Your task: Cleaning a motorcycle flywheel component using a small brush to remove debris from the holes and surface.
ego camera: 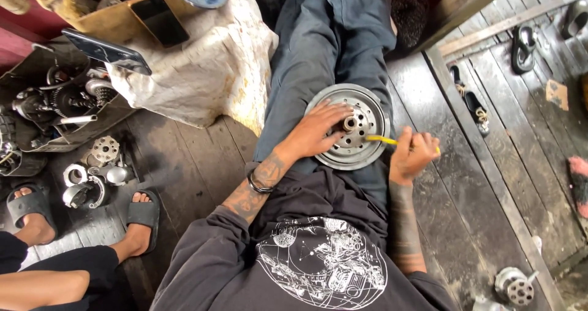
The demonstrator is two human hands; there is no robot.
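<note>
Left hand (318, 130) spread flat on perforated metal disc (350, 134), right hand (411, 157) pinching yellow tool (381, 139) at its hub.

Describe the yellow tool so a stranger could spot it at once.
Start at the person's outstretched legs in grey trousers on the plank floor. A round grey metal disc lies on the lap, steadied by the left hand. The yellow tool, held in the right hand, points at the disc's hub; nothing else nearby is yellow.
</note>
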